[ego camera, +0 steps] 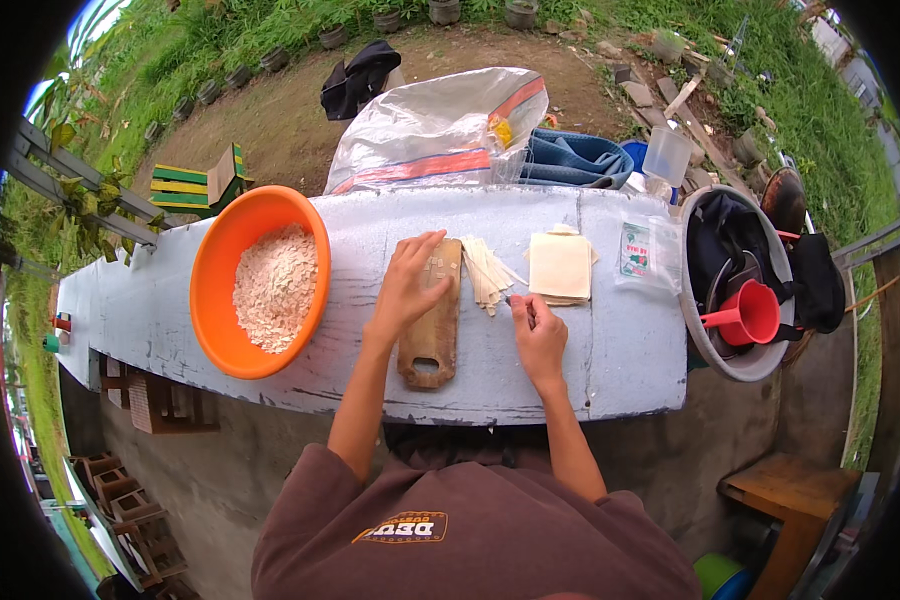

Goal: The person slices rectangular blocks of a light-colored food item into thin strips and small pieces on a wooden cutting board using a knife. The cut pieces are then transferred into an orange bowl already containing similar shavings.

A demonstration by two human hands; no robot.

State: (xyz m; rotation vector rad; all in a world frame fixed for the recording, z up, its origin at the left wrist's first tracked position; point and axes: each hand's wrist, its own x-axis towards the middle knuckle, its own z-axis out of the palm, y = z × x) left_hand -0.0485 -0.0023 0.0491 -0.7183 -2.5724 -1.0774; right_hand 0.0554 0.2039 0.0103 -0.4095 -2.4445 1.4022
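Observation:
My left hand [411,281] is over the upper part of a wooden cutting board [429,337], its fingers apart. Small pale cut pieces [439,264] lie on the board by its fingers. To the right of the board, thin pale strips of dough sheet [486,271] lie fanned out on the table. My right hand [540,330] is closed around a small tool [508,300]; only a dark tip shows, so its kind is unclear. Just beyond that hand sits a stack of square pale dough sheets [560,264].
An orange basin [204,315] at left holds many pale cut pieces [277,289]. A plastic bag [649,255] with printing lies at right, beside a grey basin [742,371] containing a red dipper [750,311]. A large sack [412,135] and blue cloth [570,157] are past the table's [330,405] far edge.

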